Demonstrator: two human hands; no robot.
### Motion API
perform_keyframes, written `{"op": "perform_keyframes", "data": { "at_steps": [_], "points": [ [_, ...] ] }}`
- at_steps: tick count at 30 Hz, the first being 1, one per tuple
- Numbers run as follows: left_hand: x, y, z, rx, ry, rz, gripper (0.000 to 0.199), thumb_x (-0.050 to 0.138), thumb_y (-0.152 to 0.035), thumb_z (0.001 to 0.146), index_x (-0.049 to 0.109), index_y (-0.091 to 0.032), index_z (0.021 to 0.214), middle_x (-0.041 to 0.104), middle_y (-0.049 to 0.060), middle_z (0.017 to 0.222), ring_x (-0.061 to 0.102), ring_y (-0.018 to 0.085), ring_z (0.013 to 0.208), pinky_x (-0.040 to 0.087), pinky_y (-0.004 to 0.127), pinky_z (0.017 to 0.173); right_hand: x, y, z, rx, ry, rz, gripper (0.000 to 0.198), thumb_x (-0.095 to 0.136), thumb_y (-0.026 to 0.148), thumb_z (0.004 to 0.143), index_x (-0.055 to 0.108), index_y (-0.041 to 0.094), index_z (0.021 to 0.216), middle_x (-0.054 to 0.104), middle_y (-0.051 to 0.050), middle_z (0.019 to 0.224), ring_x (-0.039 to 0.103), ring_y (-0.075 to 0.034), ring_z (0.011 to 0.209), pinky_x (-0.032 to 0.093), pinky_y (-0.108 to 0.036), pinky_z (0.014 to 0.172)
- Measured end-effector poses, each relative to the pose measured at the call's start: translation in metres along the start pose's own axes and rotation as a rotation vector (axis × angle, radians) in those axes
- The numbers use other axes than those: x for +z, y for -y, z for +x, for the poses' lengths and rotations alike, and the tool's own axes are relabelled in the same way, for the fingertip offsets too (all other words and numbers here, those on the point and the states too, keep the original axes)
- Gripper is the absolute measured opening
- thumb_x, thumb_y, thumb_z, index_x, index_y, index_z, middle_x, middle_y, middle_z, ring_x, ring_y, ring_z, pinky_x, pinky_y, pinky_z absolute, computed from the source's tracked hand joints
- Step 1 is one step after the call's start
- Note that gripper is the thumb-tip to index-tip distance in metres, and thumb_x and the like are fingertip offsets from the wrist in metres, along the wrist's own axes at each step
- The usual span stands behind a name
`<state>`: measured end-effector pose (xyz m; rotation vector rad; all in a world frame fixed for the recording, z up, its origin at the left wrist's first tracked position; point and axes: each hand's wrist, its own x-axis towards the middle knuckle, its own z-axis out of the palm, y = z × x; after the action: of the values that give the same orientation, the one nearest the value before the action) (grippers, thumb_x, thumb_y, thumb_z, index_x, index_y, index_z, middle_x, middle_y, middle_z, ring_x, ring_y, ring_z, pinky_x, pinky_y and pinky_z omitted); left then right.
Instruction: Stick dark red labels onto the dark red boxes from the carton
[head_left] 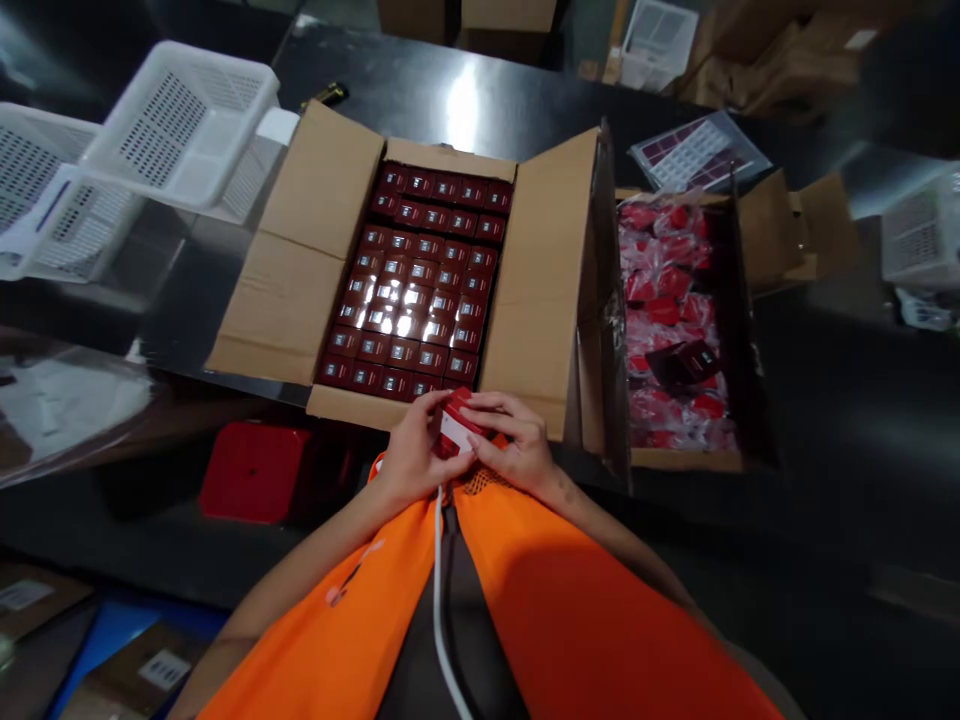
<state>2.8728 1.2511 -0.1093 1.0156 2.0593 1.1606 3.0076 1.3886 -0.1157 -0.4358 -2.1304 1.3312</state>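
Close to my body, my left hand [418, 448] and my right hand [514, 438] both grip a small red box [457, 404] with a white patch on the side toward me. Fingers of both hands wrap its edges and cover part of it. Just beyond them stands an open cardboard carton [534, 300] with its flaps spread. Rows of small dark red boxes [422, 272] fill it, each with a pale mark on top. To the right, a second open carton [686, 460] holds red items in clear plastic [660, 285], with one dark box [684, 364] lying tilted on them.
White perforated baskets [184, 130] stand at the left on the dark table [360, 65]. A yellow-and-black tool [327, 95] lies behind the carton. Flat printed sheets in plastic [699, 152] lie at the back right. Below the table's edge is a red stool [255, 470].
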Motion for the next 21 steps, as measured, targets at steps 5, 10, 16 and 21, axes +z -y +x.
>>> {"op": "perform_keyframes", "data": {
  "at_steps": [5,10,16,21],
  "points": [
    [0.006,0.001,-0.001,-0.011,0.009,-0.053,0.059,0.078,-0.032,0.067,0.057,-0.023,0.121,0.073,0.007,0.111,0.072,0.023,0.093,0.060,0.038,0.081,-0.002,-0.001,-0.001,-0.082,0.010,-0.076,0.030,0.075,0.024,0.086,0.079,0.026,0.115,0.077,-0.011,0.111,0.074,-0.025,0.104,0.063,-0.042,0.091],
    [0.007,0.002,0.007,0.036,0.055,-0.013,0.044,0.080,-0.031,0.065,0.063,-0.023,0.105,0.069,0.006,0.105,0.067,0.024,0.095,0.055,0.036,0.082,-0.005,-0.011,0.003,-0.144,0.051,-0.086,0.027,0.073,0.024,0.090,0.080,0.030,0.115,0.078,-0.007,0.109,0.074,-0.024,0.103,0.065,-0.041,0.089],
    [0.007,0.000,0.008,-0.030,0.100,0.096,0.034,0.083,-0.035,0.061,0.057,-0.021,0.078,0.056,0.001,0.088,0.054,0.015,0.072,0.042,0.028,0.062,-0.007,-0.024,0.001,-0.131,0.187,-0.077,0.024,0.067,0.029,0.095,0.081,0.031,0.115,0.079,-0.007,0.110,0.075,-0.025,0.103,0.065,-0.042,0.090],
    [0.012,-0.004,0.007,-0.106,0.099,0.148,0.040,0.085,-0.042,0.062,0.062,-0.021,0.087,0.059,0.002,0.092,0.057,0.018,0.077,0.044,0.030,0.065,-0.006,-0.037,0.002,-0.057,0.246,-0.029,0.025,0.064,0.038,0.097,0.081,0.031,0.113,0.079,-0.008,0.108,0.076,-0.025,0.099,0.065,-0.042,0.090]
  ]
}}
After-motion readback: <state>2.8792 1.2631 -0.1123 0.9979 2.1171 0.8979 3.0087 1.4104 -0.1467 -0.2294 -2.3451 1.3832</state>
